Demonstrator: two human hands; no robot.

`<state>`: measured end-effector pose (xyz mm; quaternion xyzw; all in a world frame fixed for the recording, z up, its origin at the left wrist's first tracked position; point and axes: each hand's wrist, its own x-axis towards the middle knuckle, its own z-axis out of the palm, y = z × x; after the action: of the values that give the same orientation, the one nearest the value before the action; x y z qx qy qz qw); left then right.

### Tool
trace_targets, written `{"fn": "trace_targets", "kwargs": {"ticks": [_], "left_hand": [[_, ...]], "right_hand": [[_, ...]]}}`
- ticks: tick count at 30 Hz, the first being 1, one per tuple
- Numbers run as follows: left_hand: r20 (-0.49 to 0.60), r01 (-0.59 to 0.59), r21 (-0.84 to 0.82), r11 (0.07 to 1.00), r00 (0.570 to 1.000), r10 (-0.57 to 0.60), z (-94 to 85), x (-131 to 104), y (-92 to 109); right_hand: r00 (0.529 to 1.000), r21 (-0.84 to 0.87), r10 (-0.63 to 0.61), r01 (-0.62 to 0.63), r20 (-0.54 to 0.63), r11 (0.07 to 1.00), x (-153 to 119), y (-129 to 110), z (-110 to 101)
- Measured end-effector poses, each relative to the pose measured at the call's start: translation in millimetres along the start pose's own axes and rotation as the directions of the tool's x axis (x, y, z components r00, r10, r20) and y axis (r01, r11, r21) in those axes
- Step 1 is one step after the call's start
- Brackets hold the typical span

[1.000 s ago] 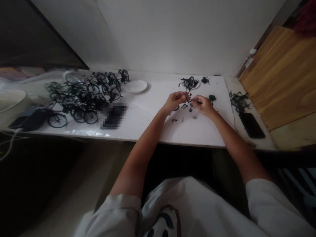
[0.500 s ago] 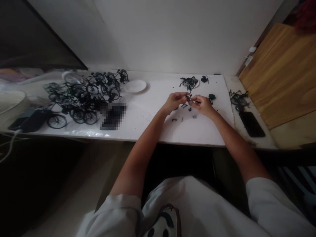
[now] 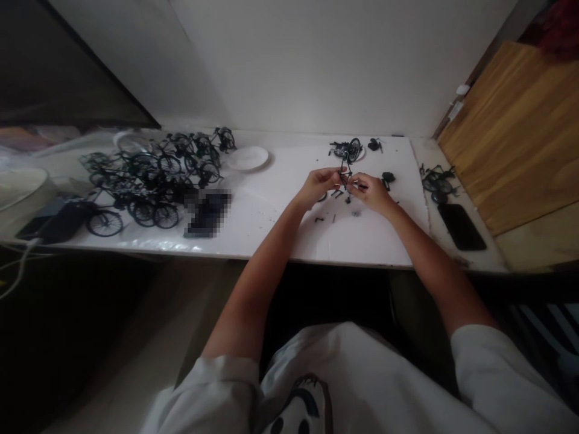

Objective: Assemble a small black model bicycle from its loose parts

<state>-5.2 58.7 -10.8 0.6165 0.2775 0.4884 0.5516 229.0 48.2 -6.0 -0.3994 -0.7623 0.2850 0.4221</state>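
Between my two hands is a small black bicycle frame, held above the white board. My left hand pinches it from the left, its fingers closed. On the other side, the fingers of my right hand are closed on its lower part; any smaller piece in them is too small to tell. Just behind the frame, a dish holds black parts and a spoked wheel. Small loose black pieces lie in front of my hands. A dark part rests right of my right hand.
Many small black bicycles crowd the left of the table. A white plate sits beside them. At the right are another small bicycle, a black phone and a wooden panel. A wall rises behind.
The held frame has tilted slightly, and the fingers of both hands have shifted a little around it. The rest looks the same.
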Motion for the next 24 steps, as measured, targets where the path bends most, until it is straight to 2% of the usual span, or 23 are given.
{"fn": "trace_targets", "kwargs": {"ticks": [24], "left_hand": [[-0.013,-0.003,-0.047,0.999,1.0,0.002,-0.6,-0.4,1.5]], "right_hand": [[0.999,0.029,0.003,-0.002,-0.032,1.0,0.2,-3.7,-0.1]]}}
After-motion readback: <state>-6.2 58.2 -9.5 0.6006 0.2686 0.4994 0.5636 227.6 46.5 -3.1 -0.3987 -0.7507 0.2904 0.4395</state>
